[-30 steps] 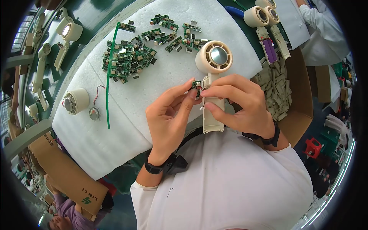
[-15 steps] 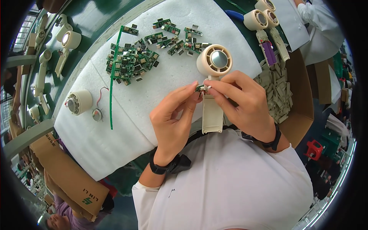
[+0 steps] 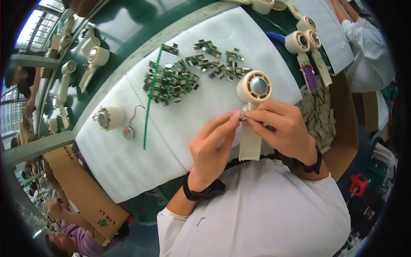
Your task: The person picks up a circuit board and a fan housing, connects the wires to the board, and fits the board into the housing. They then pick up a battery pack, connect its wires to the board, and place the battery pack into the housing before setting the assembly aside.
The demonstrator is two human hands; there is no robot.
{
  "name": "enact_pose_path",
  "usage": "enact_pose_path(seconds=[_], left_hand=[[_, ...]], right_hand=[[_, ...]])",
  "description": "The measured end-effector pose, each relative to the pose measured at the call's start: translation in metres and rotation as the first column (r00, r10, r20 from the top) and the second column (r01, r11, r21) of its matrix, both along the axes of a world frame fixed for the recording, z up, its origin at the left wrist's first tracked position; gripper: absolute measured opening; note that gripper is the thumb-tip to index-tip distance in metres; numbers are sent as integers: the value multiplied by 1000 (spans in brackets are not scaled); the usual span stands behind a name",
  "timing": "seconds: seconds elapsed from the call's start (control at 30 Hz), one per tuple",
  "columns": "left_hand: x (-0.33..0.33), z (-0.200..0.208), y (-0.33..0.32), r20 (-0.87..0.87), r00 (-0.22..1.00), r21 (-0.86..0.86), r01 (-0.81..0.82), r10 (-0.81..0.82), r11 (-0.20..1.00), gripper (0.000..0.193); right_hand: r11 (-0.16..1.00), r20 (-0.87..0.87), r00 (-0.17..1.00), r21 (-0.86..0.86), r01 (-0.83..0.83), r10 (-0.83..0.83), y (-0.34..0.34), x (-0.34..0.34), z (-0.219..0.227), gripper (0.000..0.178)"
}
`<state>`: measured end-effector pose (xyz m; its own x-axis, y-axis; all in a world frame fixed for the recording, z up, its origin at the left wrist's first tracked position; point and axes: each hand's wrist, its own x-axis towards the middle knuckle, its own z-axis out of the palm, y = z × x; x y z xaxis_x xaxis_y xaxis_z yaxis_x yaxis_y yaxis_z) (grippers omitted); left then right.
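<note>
A cream handheld fan [image 3: 254, 88] lies in front of me, its round head away from me and its open handle shell [image 3: 250, 145] toward my body. Just over the neck end of the shell, a small circuit board [image 3: 243, 118] is pinched between my fingertips. My left hand [image 3: 214, 147] is closed on its left side with thumb and forefinger. From the other side my right hand [image 3: 284, 128] is closed on it too, its lower fingers curled above the handle. The fingers hide most of the board and any wires there.
Several green circuit boards [image 3: 171, 83] are heaped beyond my hands, beside a thin green strip [image 3: 148, 115]. A loose fan motor housing [image 3: 112, 117] and a round metal part [image 3: 129, 133] lie left. To the right, a cardboard box [image 3: 344, 124] holds cream shells. More fans [image 3: 297, 42] lie far right.
The whole scene has shifted right and slightly down in the picture as the head view turned. Both hands stay at the fan's neck; the board between the fingertips now looks more tilted and covered.
</note>
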<state>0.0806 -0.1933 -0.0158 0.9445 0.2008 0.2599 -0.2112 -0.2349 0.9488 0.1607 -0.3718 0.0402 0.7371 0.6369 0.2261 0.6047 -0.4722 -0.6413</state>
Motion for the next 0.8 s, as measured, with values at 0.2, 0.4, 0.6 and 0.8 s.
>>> enact_pose_path(seconds=[0.2,0.4,0.6,0.8], left_hand=[[-8,-14,3,36,997,-40,76,-74,996,33],[-16,-16,-5,117,993,91,-25,15,996,35],[-18,-26,-17,263,958,236,-181,116,955,39],[-18,-28,-17,315,942,311,-213,111,926,41]], right_hand=[[997,-28,998,69,-46,48,-4,-8,-11,17],[981,-240,965,134,142,-106,7,-26,-12,12],[960,-186,970,201,196,-159,14,-34,-24,12],[940,-129,969,246,235,-209,18,-41,-32,10]])
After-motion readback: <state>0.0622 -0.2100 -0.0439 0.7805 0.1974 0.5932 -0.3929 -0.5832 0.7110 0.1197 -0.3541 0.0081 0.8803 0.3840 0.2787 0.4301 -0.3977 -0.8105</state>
